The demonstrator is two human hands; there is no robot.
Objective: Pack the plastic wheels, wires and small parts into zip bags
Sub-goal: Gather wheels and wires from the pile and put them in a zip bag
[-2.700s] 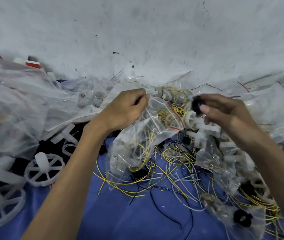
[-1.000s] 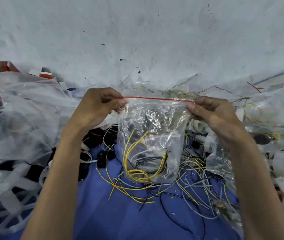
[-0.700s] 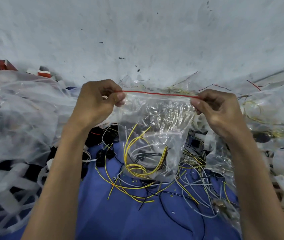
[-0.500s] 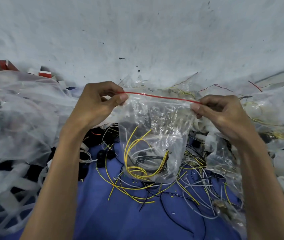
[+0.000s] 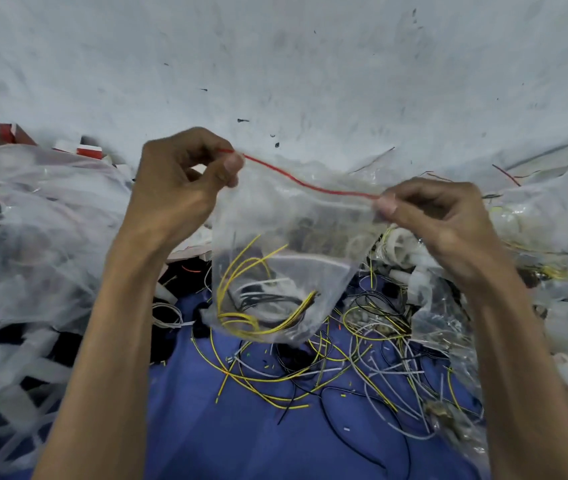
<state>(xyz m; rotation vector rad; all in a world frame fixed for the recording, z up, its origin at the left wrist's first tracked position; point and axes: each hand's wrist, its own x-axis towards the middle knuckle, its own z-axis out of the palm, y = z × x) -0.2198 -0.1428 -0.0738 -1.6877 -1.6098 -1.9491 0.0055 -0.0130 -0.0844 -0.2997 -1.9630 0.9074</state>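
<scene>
— Where is the zip bag (image 5: 282, 265) hanging relative to the two hands?

— It is hanging between them, in the middle of the frame. The left hand (image 5: 178, 192) is pinching one top corner between thumb and forefinger, and the right hand (image 5: 438, 220) is pinching the other corner the same way. Both are gripping the bag and nothing else.

— And the long axis?

— The red seal strip (image 5: 310, 185) is running from the left pinch, higher and left of centre, down to the right pinch, lower and right of centre. So the mouth is slanting down to the right and sagging slightly. The body of the bag is drooping below that line, with yellow wires (image 5: 241, 306) coiling at its bottom.

— Is the mouth looking sealed?

— I cannot tell; the strip is reading as one thin line, but the film is too blurred to judge.

— What is the coming move depending on?

— Probably on pressing along that strip. Each hand is sitting at one end of it, so either could be sliding inward. The loose wires (image 5: 362, 368) are lying on the blue cloth (image 5: 206, 427) just under the bag, nearer the right hand.
</scene>
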